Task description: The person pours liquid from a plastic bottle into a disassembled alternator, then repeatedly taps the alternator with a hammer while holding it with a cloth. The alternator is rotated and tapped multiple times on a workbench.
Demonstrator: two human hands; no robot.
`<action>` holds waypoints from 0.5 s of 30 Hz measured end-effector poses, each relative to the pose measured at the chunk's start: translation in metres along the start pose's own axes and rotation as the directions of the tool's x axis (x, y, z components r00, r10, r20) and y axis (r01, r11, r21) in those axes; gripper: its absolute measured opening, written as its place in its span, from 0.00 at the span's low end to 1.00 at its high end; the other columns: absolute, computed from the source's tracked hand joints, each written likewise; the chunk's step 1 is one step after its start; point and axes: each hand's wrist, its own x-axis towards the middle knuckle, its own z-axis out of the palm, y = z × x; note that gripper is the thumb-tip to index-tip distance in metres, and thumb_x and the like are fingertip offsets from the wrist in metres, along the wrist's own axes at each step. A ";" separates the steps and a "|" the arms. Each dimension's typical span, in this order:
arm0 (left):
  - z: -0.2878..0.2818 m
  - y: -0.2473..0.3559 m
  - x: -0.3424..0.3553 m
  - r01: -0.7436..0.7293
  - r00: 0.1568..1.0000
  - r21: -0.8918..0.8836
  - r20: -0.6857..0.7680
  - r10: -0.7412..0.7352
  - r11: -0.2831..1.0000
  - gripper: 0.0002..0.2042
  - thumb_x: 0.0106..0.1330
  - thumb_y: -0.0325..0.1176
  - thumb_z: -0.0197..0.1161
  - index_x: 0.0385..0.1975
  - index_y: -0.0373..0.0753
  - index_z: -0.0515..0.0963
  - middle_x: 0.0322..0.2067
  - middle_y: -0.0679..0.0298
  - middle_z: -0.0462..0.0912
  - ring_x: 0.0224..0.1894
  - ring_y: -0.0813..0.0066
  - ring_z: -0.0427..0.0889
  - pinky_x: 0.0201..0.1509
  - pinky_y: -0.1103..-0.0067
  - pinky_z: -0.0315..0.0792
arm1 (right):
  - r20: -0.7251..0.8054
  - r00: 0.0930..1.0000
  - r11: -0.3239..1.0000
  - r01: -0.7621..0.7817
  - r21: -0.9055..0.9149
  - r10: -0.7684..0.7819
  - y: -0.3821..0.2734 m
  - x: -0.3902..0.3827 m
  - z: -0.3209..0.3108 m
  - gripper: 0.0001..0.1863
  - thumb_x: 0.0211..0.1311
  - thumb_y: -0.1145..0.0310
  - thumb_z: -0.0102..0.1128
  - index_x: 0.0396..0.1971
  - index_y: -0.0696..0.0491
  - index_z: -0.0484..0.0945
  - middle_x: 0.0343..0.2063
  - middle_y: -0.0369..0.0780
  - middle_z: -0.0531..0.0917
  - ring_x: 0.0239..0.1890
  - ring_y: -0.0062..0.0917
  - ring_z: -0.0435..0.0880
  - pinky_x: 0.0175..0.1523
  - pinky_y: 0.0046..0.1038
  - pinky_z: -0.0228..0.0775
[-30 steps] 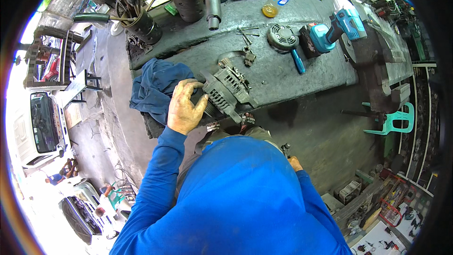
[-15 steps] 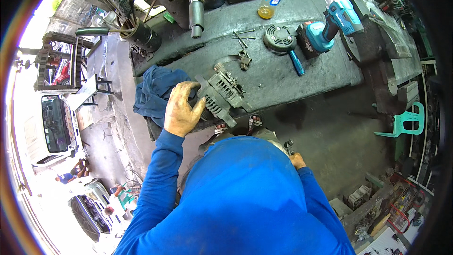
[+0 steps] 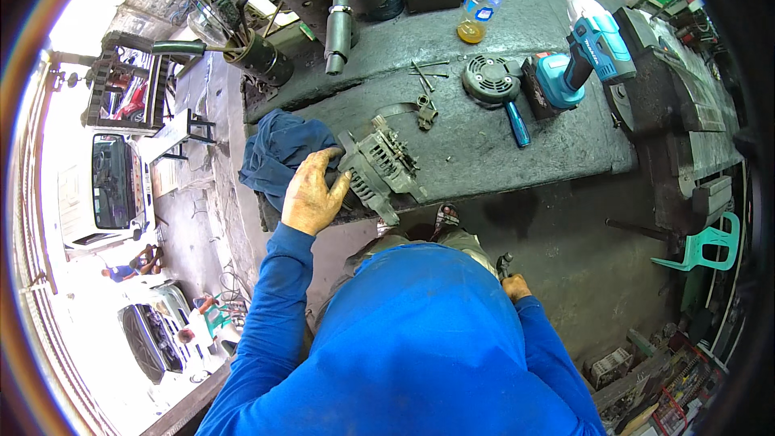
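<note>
Grey metal beside my left hand [image 3: 311, 196], at the table's [image 3: 549, 161] near edge

My left hand is spread, thumb and fingers curved apart about the left end of the alternator [image 3: 379, 168], which lies at the near edge, close to the table's near left corner. How firmly I press, I cannot tell. My right hand [image 3: 517, 287], off the table, is folded round a metal tool [image 3: 504, 263], mostly hidden. A crumpled blue cloth [image 3: 278, 149] crowds my left hand at the left edge. Just past the alternator sits a small metal bracket [image 3: 426, 113], then loose bolts [image 3: 422, 77]. Farther right, a round vented cover [image 3: 487, 79] lies against a blue-handled tool [image 3: 518, 125]; beside them a cordless wrench [image 3: 601, 48] stands on its battery. Toward the far edge stands a bottle [image 3: 482, 12] of amber liquid.
</note>
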 end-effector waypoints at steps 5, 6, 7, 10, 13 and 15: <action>0.002 0.006 -0.011 0.032 0.999 -0.049 0.043 -0.029 0.998 0.29 0.65 0.39 0.74 0.63 0.32 0.77 0.57 0.46 0.84 0.62 0.47 0.82 0.69 0.63 0.75 | -0.018 0.986 0.965 -0.159 0.208 0.166 -0.020 -0.009 -0.032 0.16 0.69 0.63 0.70 0.33 0.64 0.84 0.24 0.47 0.86 0.23 0.37 0.86 0.28 0.42 0.75; 0.002 0.006 -0.013 0.018 0.999 -0.053 0.050 -0.016 0.998 0.31 0.64 0.40 0.76 0.65 0.32 0.76 0.58 0.46 0.83 0.63 0.47 0.82 0.70 0.63 0.75 | -0.029 0.985 0.963 -0.161 0.217 0.172 -0.022 -0.008 -0.037 0.15 0.69 0.64 0.70 0.33 0.63 0.84 0.25 0.47 0.86 0.23 0.37 0.85 0.27 0.42 0.74; 0.003 0.006 -0.014 0.029 0.997 -0.058 0.078 -0.025 0.998 0.34 0.63 0.41 0.77 0.66 0.31 0.75 0.60 0.45 0.82 0.65 0.47 0.81 0.71 0.63 0.74 | -0.037 0.986 0.963 -0.152 0.222 0.164 -0.024 -0.007 -0.040 0.15 0.69 0.63 0.70 0.33 0.63 0.84 0.25 0.47 0.86 0.23 0.37 0.85 0.28 0.42 0.74; 0.006 0.005 -0.018 0.023 0.991 -0.086 0.134 -0.012 0.996 0.47 0.56 0.45 0.83 0.73 0.32 0.66 0.68 0.44 0.74 0.70 0.47 0.76 0.75 0.63 0.73 | -0.051 0.989 0.966 -0.123 0.229 0.138 -0.024 0.001 -0.047 0.16 0.69 0.63 0.69 0.34 0.64 0.85 0.26 0.47 0.87 0.23 0.38 0.85 0.29 0.42 0.74; 0.012 0.006 -0.020 0.023 0.993 -0.152 0.119 -0.005 0.988 0.51 0.53 0.46 0.85 0.74 0.32 0.64 0.71 0.43 0.70 0.72 0.46 0.73 0.77 0.62 0.71 | -0.042 0.991 0.968 -0.112 0.222 0.125 -0.024 0.005 -0.051 0.16 0.69 0.63 0.70 0.35 0.65 0.85 0.27 0.46 0.87 0.24 0.38 0.85 0.30 0.43 0.75; 0.019 0.008 -0.020 0.014 0.997 -0.151 0.072 -0.003 0.988 0.59 0.46 0.48 0.88 0.78 0.32 0.59 0.73 0.41 0.65 0.76 0.43 0.68 0.81 0.61 0.66 | -0.048 0.985 0.962 -0.151 0.225 0.166 -0.025 0.002 -0.053 0.17 0.69 0.63 0.70 0.36 0.65 0.85 0.27 0.46 0.87 0.25 0.38 0.85 0.30 0.43 0.76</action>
